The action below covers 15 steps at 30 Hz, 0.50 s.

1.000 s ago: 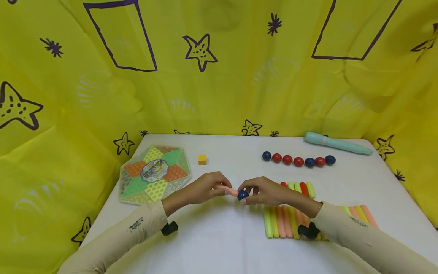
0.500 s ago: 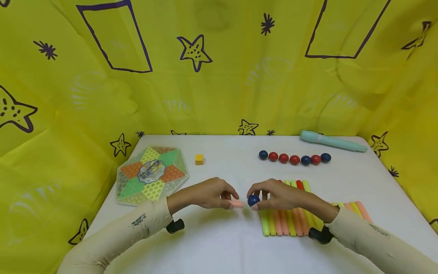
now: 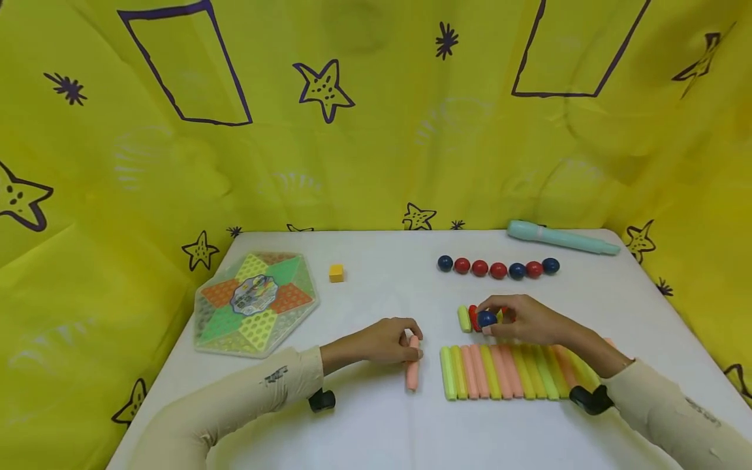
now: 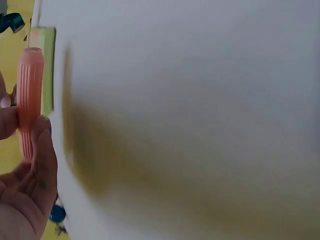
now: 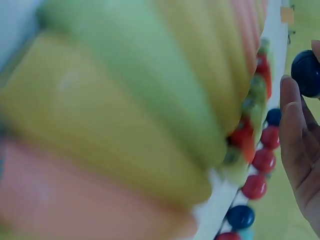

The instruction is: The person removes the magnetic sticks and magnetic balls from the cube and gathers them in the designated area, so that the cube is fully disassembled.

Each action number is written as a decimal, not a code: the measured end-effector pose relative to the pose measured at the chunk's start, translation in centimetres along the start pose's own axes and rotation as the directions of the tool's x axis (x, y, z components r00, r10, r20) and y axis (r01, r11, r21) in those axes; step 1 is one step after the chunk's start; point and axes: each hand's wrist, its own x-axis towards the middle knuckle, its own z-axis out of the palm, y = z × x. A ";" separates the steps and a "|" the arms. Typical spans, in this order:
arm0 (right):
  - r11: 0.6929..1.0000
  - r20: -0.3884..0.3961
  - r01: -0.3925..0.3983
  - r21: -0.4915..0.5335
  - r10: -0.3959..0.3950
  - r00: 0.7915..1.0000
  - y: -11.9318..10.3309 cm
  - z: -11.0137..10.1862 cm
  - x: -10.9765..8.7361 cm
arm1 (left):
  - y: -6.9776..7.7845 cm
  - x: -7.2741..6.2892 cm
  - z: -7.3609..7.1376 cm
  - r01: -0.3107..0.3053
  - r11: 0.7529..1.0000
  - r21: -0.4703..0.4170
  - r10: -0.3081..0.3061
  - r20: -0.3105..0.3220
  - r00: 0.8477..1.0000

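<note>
In the head view my left hand (image 3: 389, 341) pinches a salmon-pink stick (image 3: 412, 377), whose length points toward me. The left wrist view shows this stick (image 4: 31, 82) as ridged, held between thumb and fingers. A shiny dark blue ball (image 3: 486, 319) is in my right fingertips; my right hand (image 3: 525, 318) is over a short row of sticks, a yellow-green stick (image 3: 464, 319) and a red stick (image 3: 472, 316) showing beside the ball. In the right wrist view the blue ball (image 5: 305, 74) sits at the fingertips, partly cut off by the frame edge.
A long row of pink, yellow and green sticks (image 3: 499, 372) lies nearer me. Behind are a line of blue and red balls (image 3: 479, 268) and a mint-green tube (image 3: 563, 237). A hexagonal game board (image 3: 255, 303) and yellow cube (image 3: 336, 273) lie left.
My hands have moved apart. The right one has carried the blue ball rightward over the short stick row; the left has turned the pink stick from sideways to pointing toward me.
</note>
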 end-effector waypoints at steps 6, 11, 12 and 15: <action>0.998 -0.072 -0.051 -0.021 0.049 0.996 2.2 -1.8 -0.1 | 0.5 1.2 1.8 0.086 0.996 0.022 -0.085 -0.069 0.994; 0.984 -0.200 -0.172 -0.052 0.159 0.967 4.7 -4.7 -1.8 | 0.5 1.0 2.6 0.119 0.992 0.043 -0.116 -0.073 0.991; 0.979 -0.230 -0.190 -0.072 0.169 0.958 5.5 -5.4 -2.2 | 0.4 0.8 2.6 0.124 0.991 0.047 -0.121 -0.067 0.990; 0.963 -0.286 -0.237 -0.129 0.193 0.939 7.8 -7.7 -2.7 | -0.2 -0.1 1.6 0.132 0.990 0.055 -0.129 -0.063 0.990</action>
